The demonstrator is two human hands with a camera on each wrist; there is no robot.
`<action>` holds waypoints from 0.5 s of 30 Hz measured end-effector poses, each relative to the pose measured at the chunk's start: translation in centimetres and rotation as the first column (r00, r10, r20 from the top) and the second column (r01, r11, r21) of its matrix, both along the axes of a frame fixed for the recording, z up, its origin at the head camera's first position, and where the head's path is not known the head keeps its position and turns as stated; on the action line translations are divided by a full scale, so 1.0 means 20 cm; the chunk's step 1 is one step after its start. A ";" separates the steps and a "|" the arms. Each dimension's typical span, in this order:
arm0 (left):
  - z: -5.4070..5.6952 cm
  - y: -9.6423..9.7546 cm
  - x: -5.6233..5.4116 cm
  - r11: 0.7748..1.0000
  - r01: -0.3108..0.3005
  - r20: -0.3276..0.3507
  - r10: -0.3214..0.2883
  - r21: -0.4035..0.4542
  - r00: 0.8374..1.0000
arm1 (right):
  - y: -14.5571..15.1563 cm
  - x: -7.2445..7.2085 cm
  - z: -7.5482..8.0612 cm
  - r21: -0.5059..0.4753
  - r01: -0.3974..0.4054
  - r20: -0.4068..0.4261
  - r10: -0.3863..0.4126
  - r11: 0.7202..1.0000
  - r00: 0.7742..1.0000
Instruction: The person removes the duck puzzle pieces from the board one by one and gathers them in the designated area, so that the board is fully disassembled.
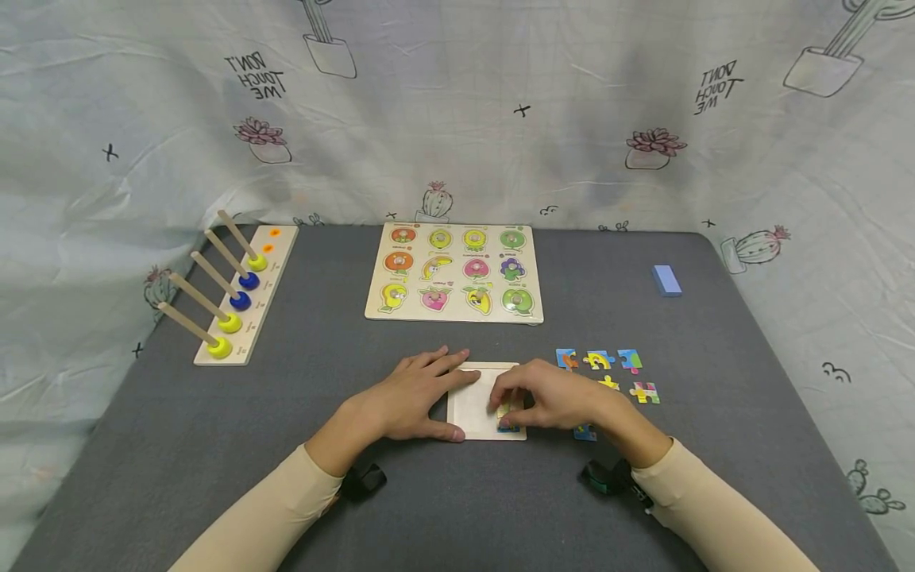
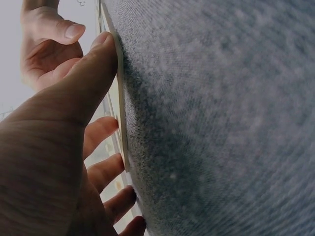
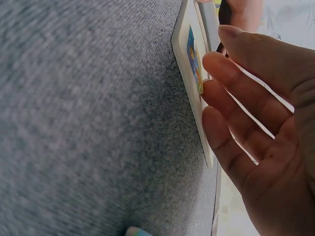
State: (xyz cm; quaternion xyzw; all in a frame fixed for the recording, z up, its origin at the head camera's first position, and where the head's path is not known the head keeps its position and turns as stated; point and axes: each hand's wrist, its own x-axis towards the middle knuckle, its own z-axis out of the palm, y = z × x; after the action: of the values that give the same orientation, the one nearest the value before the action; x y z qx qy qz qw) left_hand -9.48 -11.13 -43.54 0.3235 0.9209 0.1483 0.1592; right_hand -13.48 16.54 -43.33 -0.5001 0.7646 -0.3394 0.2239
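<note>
A shallow pale wooden puzzle tray (image 1: 473,407) lies in front of me, with colourful jigsaw pieces (image 3: 193,59) flat along its right side. Over its left edge rests my left hand (image 1: 415,397), fingers spread and thumb at the near left corner. My right hand (image 1: 554,393) is above the tray's right part, partly covering the pieces there. In the right wrist view its fingers are gently bent, fingertips right at the pieces, and the thumb stands apart from them. Several loose jigsaw pieces (image 1: 599,360) lie right of the tray, some partly hidden by my right arm.
Behind the tray lies a wooden fruit-picture board (image 1: 454,314). A pegged board (image 1: 268,278) with yellow and blue rings stands at the left. Toward the back right is a small blue block (image 1: 667,280). A printed cloth (image 1: 457,103) hangs behind the grey table (image 1: 457,508).
</note>
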 end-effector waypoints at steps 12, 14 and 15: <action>0.00 0.00 0.00 1.000 -0.002 0.000 0.002 -0.006 1.000 | 0.00 0.00 0.00 0.031 0.009 -0.029 -0.008 0.999 1.000; 0.00 0.00 0.00 1.000 -0.002 0.000 0.002 -0.008 1.000 | 0.00 0.00 0.00 0.034 0.014 -0.035 -0.013 0.999 0.999; 0.00 0.00 0.00 1.000 -0.002 -0.001 0.002 -0.008 1.000 | 0.00 0.00 0.00 0.035 0.017 -0.037 -0.016 0.999 0.999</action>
State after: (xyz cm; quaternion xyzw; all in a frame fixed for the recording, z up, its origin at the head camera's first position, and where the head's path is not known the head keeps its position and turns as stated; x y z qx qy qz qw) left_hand -9.51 -11.13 -43.62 0.3220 0.9218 0.1444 0.1602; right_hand -13.43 16.49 -43.38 -0.4960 0.7785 -0.3183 0.2159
